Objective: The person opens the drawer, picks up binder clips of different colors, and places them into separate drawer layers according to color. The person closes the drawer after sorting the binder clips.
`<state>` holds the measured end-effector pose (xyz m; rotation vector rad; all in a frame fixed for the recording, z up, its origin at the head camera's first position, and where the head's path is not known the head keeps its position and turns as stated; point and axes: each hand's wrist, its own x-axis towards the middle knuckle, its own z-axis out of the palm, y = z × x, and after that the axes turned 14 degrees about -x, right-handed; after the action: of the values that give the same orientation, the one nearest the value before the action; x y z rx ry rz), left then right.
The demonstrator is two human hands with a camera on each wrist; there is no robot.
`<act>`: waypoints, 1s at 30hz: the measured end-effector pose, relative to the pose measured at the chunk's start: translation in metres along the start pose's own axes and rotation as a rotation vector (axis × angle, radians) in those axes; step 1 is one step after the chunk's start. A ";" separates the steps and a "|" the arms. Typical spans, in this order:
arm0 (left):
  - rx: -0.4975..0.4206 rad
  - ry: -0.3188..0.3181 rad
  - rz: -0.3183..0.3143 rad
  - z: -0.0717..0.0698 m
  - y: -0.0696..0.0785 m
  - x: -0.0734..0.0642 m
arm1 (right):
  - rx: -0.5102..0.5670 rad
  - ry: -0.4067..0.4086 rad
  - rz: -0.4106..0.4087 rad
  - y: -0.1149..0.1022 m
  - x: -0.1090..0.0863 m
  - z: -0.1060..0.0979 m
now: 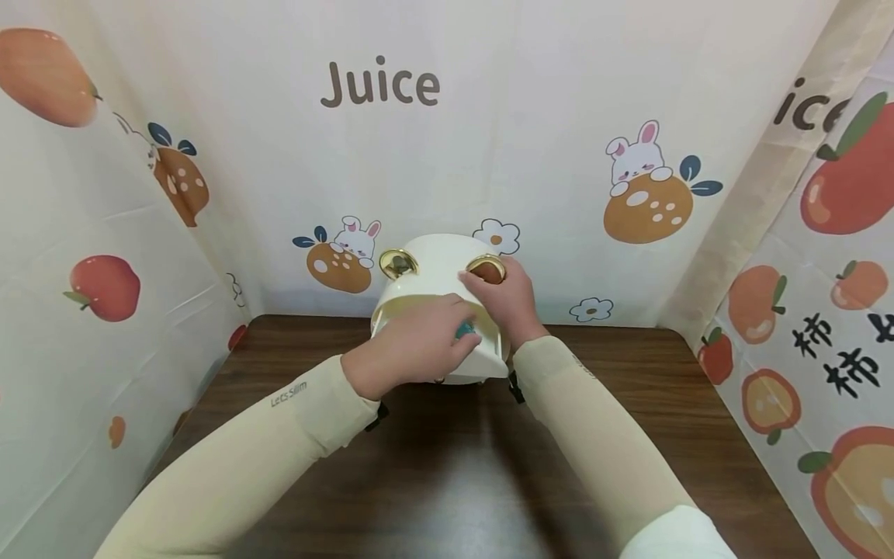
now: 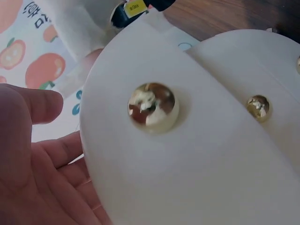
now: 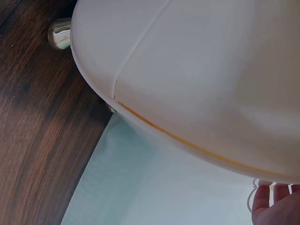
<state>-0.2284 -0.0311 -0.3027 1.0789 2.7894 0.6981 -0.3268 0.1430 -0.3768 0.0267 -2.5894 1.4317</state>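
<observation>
A white rounded box stands on the table, its white lid (image 1: 441, 262) raised, with a gold round ear (image 1: 399, 264) at the left and another gold-rimmed ear (image 1: 486, 269) at the right. My right hand (image 1: 515, 299) grips the lid's right side by that ear, thumb in front. Over the box's opening reaches my left hand (image 1: 422, 335), its thumb apart from the fingers. A small teal thing (image 1: 465, 330) shows between thumb and forefinger. In the left wrist view, the white box wall (image 2: 215, 154) with gold knobs (image 2: 152, 107) hides the fingertips.
The dark wood table (image 1: 433, 481) extends in front of the box. Printed cloth walls (image 1: 489, 155) stand behind it and at both sides, the back one close to the box. A gold knob (image 3: 60, 33) juts from the box in the right wrist view.
</observation>
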 end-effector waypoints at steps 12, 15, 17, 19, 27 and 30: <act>-0.169 0.167 -0.039 -0.016 0.004 -0.029 | -0.024 -0.008 0.014 0.000 0.001 0.000; -0.199 0.223 -0.015 -0.016 0.007 -0.041 | -0.022 -0.011 0.013 0.000 0.001 -0.001; -0.221 0.273 0.003 -0.016 0.010 -0.049 | -0.019 -0.017 0.021 0.000 0.001 -0.001; -0.248 0.329 0.017 -0.015 0.012 -0.058 | -0.014 -0.023 0.032 -0.001 0.001 -0.001; -0.462 0.471 -0.039 -0.003 0.010 -0.083 | -0.021 -0.041 0.073 -0.003 0.000 -0.001; -0.542 0.462 -0.136 0.006 0.003 -0.084 | -0.016 -0.044 0.076 -0.003 -0.001 -0.001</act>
<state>-0.1621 -0.0819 -0.3145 0.6793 2.6863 1.7368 -0.3255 0.1424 -0.3736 -0.0433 -2.6638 1.4510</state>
